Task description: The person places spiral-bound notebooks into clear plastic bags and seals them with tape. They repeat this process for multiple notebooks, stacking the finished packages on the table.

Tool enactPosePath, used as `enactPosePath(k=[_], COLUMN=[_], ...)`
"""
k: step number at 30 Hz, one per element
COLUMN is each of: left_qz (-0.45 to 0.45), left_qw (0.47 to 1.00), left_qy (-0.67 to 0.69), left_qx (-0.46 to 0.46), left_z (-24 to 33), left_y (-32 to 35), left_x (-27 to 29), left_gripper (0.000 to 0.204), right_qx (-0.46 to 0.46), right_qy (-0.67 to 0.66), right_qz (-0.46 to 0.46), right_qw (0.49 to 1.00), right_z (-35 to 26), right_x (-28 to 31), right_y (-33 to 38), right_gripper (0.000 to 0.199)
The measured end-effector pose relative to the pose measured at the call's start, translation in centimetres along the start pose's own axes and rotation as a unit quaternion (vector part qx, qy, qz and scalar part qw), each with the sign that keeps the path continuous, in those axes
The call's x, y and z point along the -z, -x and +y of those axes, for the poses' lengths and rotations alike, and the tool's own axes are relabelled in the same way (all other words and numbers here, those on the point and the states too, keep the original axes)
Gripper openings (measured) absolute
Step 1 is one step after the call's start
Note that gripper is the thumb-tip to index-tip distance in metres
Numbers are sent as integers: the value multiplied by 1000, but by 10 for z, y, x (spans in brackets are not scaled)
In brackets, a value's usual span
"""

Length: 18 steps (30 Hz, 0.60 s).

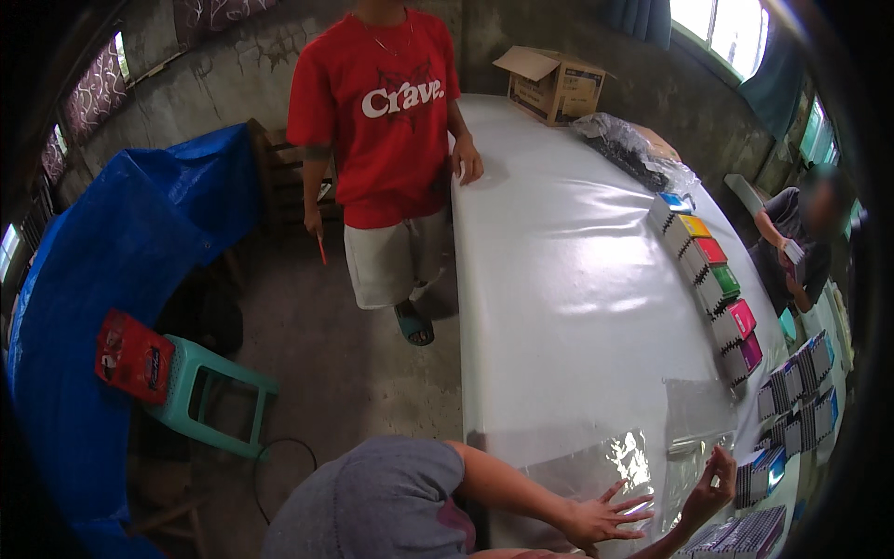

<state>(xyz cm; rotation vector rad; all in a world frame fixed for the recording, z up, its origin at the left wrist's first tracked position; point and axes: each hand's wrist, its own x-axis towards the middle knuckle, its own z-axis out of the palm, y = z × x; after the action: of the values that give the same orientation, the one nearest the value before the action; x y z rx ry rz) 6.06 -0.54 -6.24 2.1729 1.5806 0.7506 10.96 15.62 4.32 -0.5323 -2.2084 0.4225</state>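
Observation:
My left hand (605, 518) lies spread on a clear plastic sheet (568, 469) near the front of the white-covered table (568, 307). Its fingers are apart and hold nothing. To the right, my right hand (710, 486) is raised with thumb and fingertips brought together. Whatever it pinches, if anything, is too small to make out. Just beyond this hand is a second piece of clear plastic (694, 410), flat on the table. Spiral notebooks (740, 538) with dark bindings are stacked beside the right forearm, and a blue-covered stack (765, 473) stands close to the right hand.
Colourful spiral notebook stacks (712, 252) line the table's right side; more notebooks (799, 380) stand farther right. A cardboard box (554, 86) and crumpled plastic (638, 149) occupy the far end. One person in red (382, 121) stands left of the table; another (801, 242) handles notebooks at right. A green stool (209, 391) stands left.

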Motion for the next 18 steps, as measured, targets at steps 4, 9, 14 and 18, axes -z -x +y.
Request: enactPosePath(k=[4,9,14,18], left_qz=[194,231,-16,9], left_qw=[973,951,997,993], left_qy=[-102,-159,-75,-115], left_qx=[-65,-133,-30,-18], left_z=[-19,-36,-30,-28], left_y=[-18,-14,-5,0], left_x=[-50,-72,-41,-34], left_gripper=[102,97,97,102], right_qx=[40,22,-18,-101], right_qy=[-62,-42,-18,54], right_qz=[64,28,60,79], right_qw=[995,998,998,990], right_z=[1,9,46,69], right_x=[0,18,30,53], right_y=[1,11,22,36], right_gripper=[17,16,20,21])
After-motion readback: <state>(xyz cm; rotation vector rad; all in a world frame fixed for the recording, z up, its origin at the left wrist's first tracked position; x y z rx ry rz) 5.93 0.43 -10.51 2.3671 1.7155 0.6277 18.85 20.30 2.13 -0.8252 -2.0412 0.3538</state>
